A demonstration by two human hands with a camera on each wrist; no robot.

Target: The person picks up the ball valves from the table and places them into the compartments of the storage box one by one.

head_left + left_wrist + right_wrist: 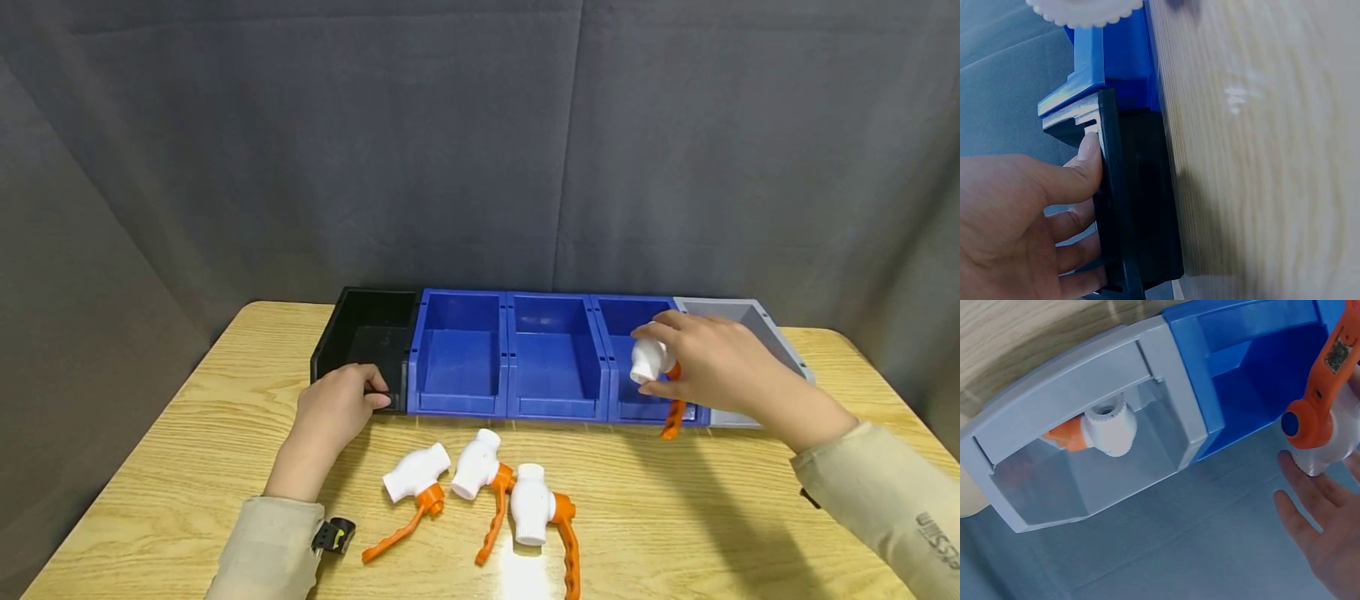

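My left hand (336, 408) is at the front wall of the black bin (327, 337) on the far left of the row. In the left wrist view its thumb lies on the rim (1109, 156) and its fingers bend against the wall. My right hand (723, 367) grips a white ball valve (649, 360) with an orange lever handle (673, 419), held over the rightmost blue bin (633, 310). The right wrist view shows that valve's orange handle (1329, 378) pointing up, fingers under the white body.
Three more white valves, a left one (417, 472), a middle one (477, 465) and a right one (532, 505), lie on the wooden table (645, 533). Two other blue bins stand mid-row. The grey bin (1175, 419) at the right end holds another valve (1110, 428).
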